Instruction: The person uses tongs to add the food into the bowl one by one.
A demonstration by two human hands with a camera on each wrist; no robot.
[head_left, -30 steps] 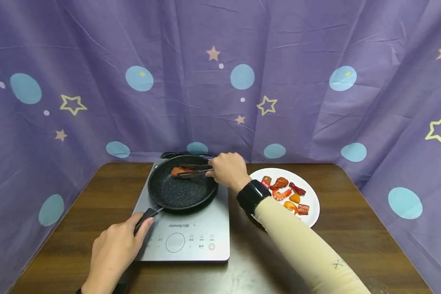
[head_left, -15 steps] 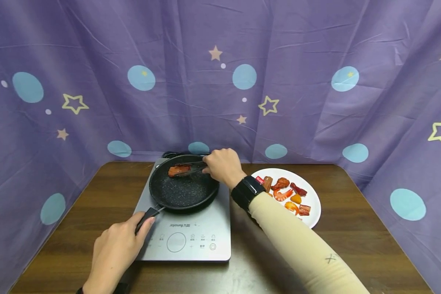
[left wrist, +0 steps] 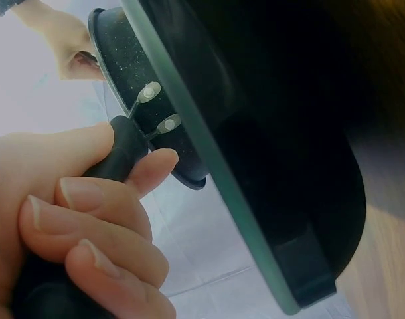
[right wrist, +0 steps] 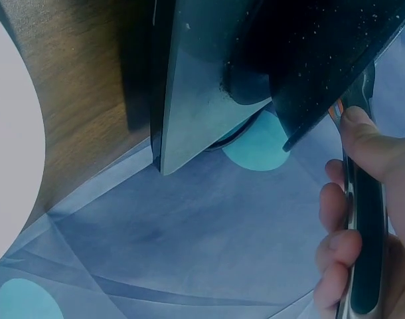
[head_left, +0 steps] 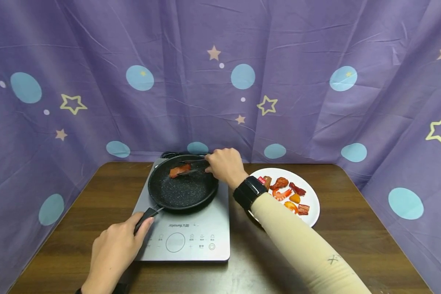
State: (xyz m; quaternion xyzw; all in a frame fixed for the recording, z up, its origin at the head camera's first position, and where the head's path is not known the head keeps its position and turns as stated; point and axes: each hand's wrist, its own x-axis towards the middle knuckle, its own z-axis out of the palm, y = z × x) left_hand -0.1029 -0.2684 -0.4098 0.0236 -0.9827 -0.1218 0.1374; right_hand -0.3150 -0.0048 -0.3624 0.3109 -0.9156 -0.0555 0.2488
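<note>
In the head view my left hand grips the black handle of a speckled black frying pan. The left wrist view shows its fingers curled round that handle. My right hand is over the pan's right rim, holding tongs with dark tips that reach into the pan. Their long dark handle lies along my thumb and fingers in the right wrist view. A reddish-brown piece of meat lies in the pan; the lower arm of the tongs touches it, while the upper arm stands apart.
Under the pan is a silver induction cooktop. A white plate on the right bears several foods, among them a shrimp and a drumstick. A cable lies behind the cooktop, before a purple curtain.
The tongs closed round the meat half a second ago and have since spread apart. The meat has shifted slightly and turned to a slant. My left hand stays on the pan handle.
</note>
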